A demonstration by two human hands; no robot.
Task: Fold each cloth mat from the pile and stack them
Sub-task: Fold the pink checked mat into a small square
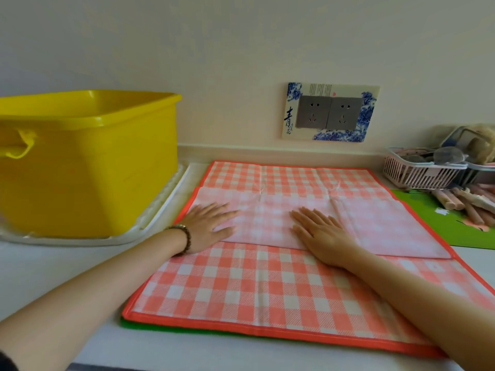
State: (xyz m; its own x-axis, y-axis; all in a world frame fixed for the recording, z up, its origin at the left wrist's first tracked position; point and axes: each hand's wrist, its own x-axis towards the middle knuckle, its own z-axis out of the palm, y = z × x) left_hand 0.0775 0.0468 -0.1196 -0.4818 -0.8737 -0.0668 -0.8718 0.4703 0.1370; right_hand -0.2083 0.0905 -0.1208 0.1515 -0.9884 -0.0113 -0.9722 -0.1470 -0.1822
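A folded orange-and-white checked cloth mat (380, 226), paler side up, lies across the middle of a larger spread checked mat (267, 285) with an orange border. Both my hands press flat on the folded one. My left hand (211, 226), with a bead bracelet on the wrist, rests on its left end. My right hand (318, 231) lies near its middle, fingers spread. A green mat (439, 223) shows under the checked mat at the right and along the near edge.
A big yellow plastic tub (88, 162) stands on a white tray (166, 199) at the left. A pink basket (420, 170) of odds and ends and a bundle of sticks (466, 204) sit at the right. A wall socket (329, 112) is behind.
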